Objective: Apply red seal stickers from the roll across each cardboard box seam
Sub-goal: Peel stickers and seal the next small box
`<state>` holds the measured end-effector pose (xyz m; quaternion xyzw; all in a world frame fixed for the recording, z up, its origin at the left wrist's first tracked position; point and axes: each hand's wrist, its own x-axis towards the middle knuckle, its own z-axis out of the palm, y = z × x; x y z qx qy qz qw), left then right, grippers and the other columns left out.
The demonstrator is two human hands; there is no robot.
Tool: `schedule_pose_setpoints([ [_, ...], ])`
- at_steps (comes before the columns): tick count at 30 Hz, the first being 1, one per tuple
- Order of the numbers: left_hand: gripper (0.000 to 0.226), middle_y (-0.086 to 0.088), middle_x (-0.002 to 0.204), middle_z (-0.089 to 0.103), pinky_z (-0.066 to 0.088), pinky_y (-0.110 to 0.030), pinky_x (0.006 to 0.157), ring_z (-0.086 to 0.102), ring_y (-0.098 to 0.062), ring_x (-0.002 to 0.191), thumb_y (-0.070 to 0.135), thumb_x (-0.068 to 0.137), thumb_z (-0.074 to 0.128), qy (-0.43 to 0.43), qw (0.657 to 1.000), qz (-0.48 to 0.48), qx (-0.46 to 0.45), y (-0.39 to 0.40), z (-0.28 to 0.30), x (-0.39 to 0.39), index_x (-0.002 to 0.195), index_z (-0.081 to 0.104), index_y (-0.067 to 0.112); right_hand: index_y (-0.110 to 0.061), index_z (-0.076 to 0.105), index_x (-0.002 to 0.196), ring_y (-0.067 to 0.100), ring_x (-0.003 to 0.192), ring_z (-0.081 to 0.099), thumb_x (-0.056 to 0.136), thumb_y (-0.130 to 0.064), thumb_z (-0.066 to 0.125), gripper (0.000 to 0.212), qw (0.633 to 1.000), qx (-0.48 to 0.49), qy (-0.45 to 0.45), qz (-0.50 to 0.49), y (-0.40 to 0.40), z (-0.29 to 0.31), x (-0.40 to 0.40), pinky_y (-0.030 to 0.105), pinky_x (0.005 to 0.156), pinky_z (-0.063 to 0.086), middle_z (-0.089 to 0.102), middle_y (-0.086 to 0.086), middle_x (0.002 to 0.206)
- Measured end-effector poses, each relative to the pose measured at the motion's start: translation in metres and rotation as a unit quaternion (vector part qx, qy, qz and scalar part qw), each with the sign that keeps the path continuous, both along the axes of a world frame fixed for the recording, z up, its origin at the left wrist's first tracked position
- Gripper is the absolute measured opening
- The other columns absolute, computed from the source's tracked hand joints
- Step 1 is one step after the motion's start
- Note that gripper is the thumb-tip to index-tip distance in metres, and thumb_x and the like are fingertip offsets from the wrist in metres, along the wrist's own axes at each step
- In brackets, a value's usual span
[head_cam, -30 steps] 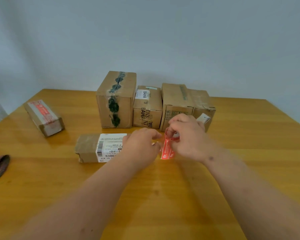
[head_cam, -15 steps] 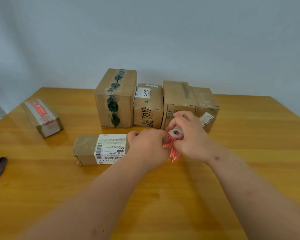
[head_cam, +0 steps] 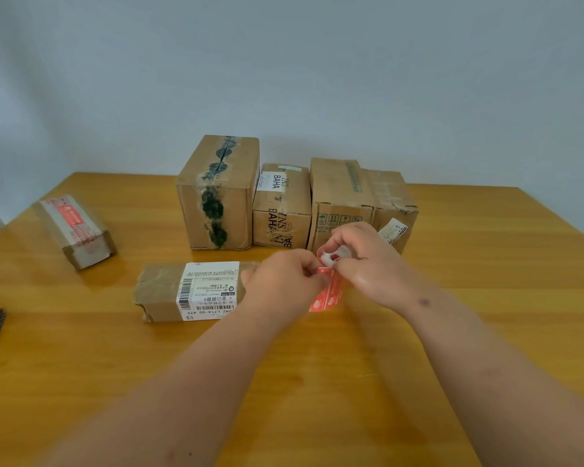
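At centre frame my right hand (head_cam: 368,261) grips the roll (head_cam: 334,256) while my left hand (head_cam: 284,281) now pinches the red sticker strip (head_cam: 327,294), drawn longer than a second ago, nearly ready for the flat box (head_cam: 189,291) beside it.

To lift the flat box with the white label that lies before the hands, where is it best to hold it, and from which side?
Grip the flat box across its two long sides, coming from above near its left, unlabelled half. It lies low and long on the table, its right end is hidden behind the left hand, and the taller boxes stand clear behind it.
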<state>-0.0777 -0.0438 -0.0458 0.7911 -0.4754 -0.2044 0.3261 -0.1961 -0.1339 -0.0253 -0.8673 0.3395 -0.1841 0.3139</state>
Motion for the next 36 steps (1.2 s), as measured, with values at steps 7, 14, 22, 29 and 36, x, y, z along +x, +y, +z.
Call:
schedule_pose_setpoints([
  [7,0.009,0.005,0.081,0.074,0.058,-0.039,0.082,0.07,-0.012,0.082,0.03,0.086,0.071,0.092,0.996,-0.018,-0.009,0.025,0.027,0.022,0.078,0.068,0.025,-0.021,0.068,0.085,0.012,0.113,0.049,0.083,-0.017,0.07,0.004,0.998,-0.035,0.017,0.047,0.004,0.004,0.002,0.019,0.078,0.045,0.049,-0.006,0.12],
  [14,0.016,0.005,0.082,0.074,0.057,-0.043,0.084,0.07,-0.018,0.086,0.037,0.09,0.064,0.075,0.996,-0.043,0.008,0.035,0.032,0.026,0.083,0.071,0.023,-0.028,0.063,0.077,0.017,0.116,0.046,0.085,-0.029,0.069,0.01,0.991,-0.079,0.06,0.084,0.012,0.013,0.011,0.037,0.092,0.047,0.051,-0.005,0.121],
  [22,0.025,0.0,0.079,0.072,0.051,-0.049,0.089,0.067,-0.019,0.08,0.04,0.093,0.057,0.005,0.998,-0.062,0.028,0.033,0.027,0.026,0.078,0.067,0.023,-0.017,0.07,0.09,0.022,0.124,0.036,0.088,-0.034,0.064,0.018,0.972,-0.151,0.142,0.111,0.019,0.018,0.014,0.043,0.103,0.035,0.052,-0.004,0.126],
  [29,0.027,0.008,0.059,0.056,0.041,-0.04,0.08,0.049,-0.009,0.06,0.034,0.093,0.055,-0.025,0.998,-0.054,0.016,0.032,0.024,0.029,0.073,0.064,0.019,-0.021,0.068,0.08,0.021,0.114,0.041,0.084,-0.034,0.068,0.014,0.965,-0.154,0.171,0.123,0.021,0.024,0.019,0.039,0.095,0.039,0.055,-0.004,0.115],
  [36,0.024,-0.003,0.074,0.071,0.054,-0.047,0.08,0.065,-0.023,0.076,0.031,0.093,0.056,0.014,0.998,-0.064,-0.002,0.036,0.025,0.027,0.076,0.069,0.02,-0.029,0.052,0.066,0.024,0.103,0.047,0.083,-0.026,0.069,0.024,0.971,-0.143,0.141,0.129,0.023,0.022,0.017,0.039,0.088,0.042,0.057,-0.005,0.097],
])
